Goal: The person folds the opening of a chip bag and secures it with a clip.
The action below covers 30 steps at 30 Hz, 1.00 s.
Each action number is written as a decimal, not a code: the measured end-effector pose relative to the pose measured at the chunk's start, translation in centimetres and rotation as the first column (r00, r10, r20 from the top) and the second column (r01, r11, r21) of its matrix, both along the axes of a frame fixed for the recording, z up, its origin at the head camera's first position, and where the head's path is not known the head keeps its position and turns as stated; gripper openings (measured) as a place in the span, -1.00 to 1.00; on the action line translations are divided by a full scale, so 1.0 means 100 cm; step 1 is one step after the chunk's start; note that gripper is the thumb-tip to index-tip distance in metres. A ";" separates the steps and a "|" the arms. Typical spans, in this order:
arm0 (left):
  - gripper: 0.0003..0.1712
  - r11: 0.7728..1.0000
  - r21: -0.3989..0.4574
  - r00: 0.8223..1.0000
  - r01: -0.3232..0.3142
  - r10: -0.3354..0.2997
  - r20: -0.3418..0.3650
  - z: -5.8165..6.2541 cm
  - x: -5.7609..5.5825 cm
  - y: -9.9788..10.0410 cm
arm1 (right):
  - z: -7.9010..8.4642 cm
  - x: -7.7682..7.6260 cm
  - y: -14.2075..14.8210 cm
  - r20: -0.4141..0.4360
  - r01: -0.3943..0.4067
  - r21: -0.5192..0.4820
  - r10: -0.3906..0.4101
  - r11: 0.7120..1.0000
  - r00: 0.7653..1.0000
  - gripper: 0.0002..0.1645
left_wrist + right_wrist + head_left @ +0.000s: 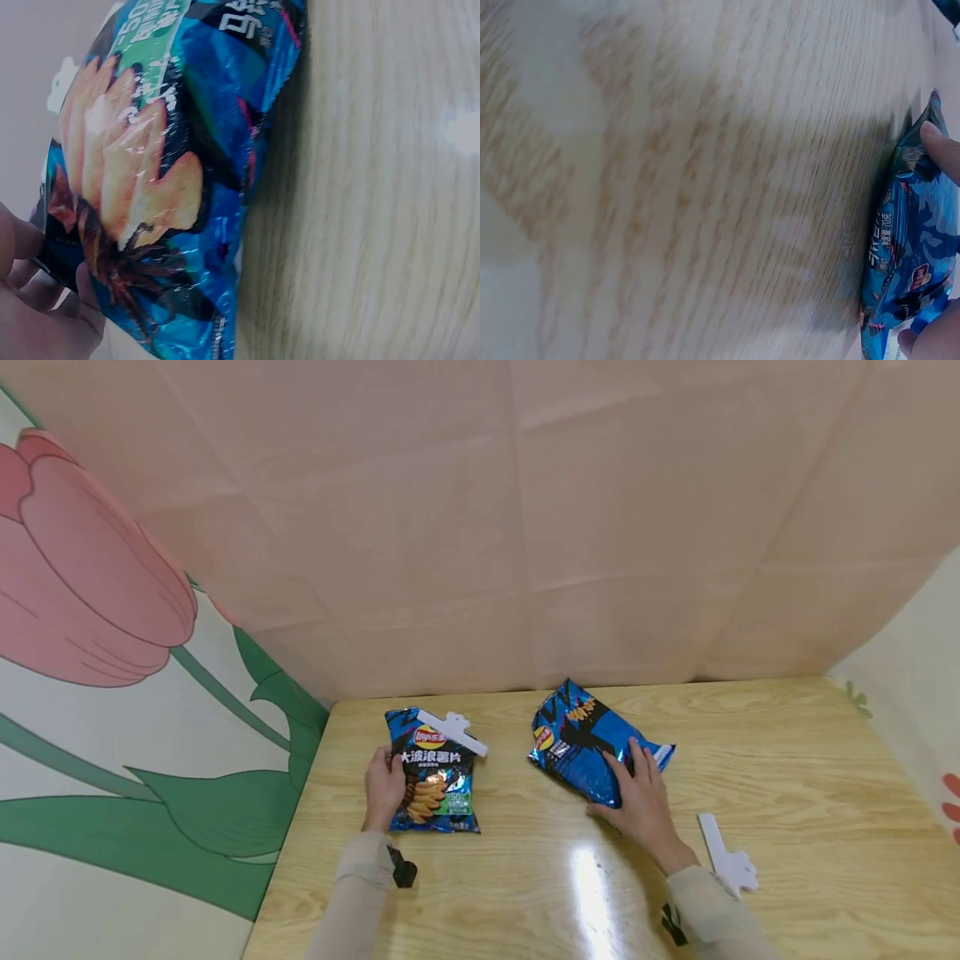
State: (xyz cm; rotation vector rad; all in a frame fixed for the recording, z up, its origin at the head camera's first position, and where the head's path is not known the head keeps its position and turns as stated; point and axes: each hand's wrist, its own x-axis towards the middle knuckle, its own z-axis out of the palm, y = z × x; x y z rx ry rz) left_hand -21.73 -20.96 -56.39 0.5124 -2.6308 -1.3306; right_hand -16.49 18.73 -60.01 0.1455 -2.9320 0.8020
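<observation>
A blue potato chip bag [438,777] lies at the left of the wooden table, with a white sealing clip [453,732] across its top corner. My left hand [384,789] grips this bag's left edge; in the left wrist view, the thumb and fingers [90,300] bend around the edge of the foil. To the right, a second blue chip bag [581,747] lies tilted. Over its lower right part my right hand [643,802] rests with spread fingers. In the right wrist view, two fingertips touch the second bag [907,247] at separate places; the other fingers are out of frame.
Another white sealing clip [727,856] lies on the wooden table [525,893], beside the right forearm. A pinkish cloth backdrop [517,527] hangs behind the table's far edge. On the left stands a wall with a tulip picture [97,560].
</observation>
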 end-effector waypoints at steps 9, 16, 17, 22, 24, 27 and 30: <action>-0.51 1.000 -0.019 0.999 -0.001 0.000 -0.042 -0.006 0.004 0.006 | 0.000 0.002 -0.001 0.009 -0.001 0.004 0.001 1.000 1.000 0.11; -0.47 0.998 -0.060 0.997 -0.006 0.001 -0.071 -0.004 0.014 0.014 | -0.001 0.002 -0.002 -0.015 0.004 -0.006 -0.005 1.000 1.000 0.09; -0.48 0.998 -0.068 0.998 -0.003 -0.002 -0.069 -0.005 0.014 0.015 | -0.001 0.002 -0.002 -0.009 0.005 -0.007 -0.005 1.000 1.000 0.08; -0.54 0.995 -0.104 0.995 0.002 -0.013 -0.101 -0.005 0.020 0.019 | 0.001 0.004 -0.003 0.019 0.004 0.004 -0.004 1.000 1.000 0.06; -0.55 0.992 -0.123 0.990 0.009 -0.026 -0.136 -0.004 0.023 0.023 | 0.002 0.004 -0.003 0.023 0.003 0.005 -0.003 1.000 1.000 0.05; -0.58 0.988 -0.151 0.978 0.035 -0.065 -0.200 -0.003 0.027 0.031 | 0.002 0.004 -0.003 0.026 0.004 0.005 -0.004 1.000 1.000 0.05; -0.60 0.982 -0.181 0.963 0.061 -0.105 -0.249 -0.002 0.032 0.041 | 0.002 0.005 -0.003 0.028 0.004 0.008 -0.004 1.000 1.000 0.05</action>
